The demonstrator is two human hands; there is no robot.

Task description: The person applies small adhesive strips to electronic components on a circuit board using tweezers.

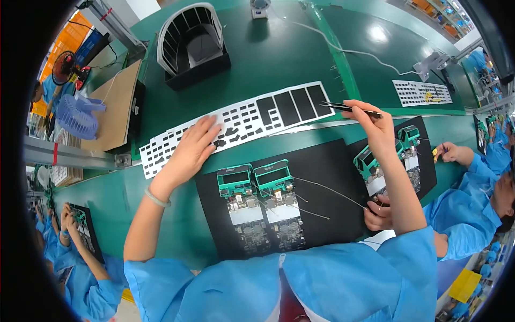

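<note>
My left hand [198, 140] lies palm down on a long white sheet [244, 117] of black die-cut stickers, fingers stretched out. Between the fingers of my right hand [373, 126] is a pair of dark tweezers [354, 109]. Their tips are at the sheet's right end, by the large black rectangles [303, 104]; whether they touch it I cannot tell. Just below, a black mat [330, 166] bears two circuit boards [248, 214] with green frames [272, 174] at their far ends. Thin cables [332, 190] run off them to the right.
A black tray [198, 70] with a curved sticker sheet stands at the back left. Beyond my right forearm are more boards [410, 161] on another mat and a co-worker's hands [380, 213]. A purple fan [78, 117] is at left; a white cable [365, 52] crosses the far table.
</note>
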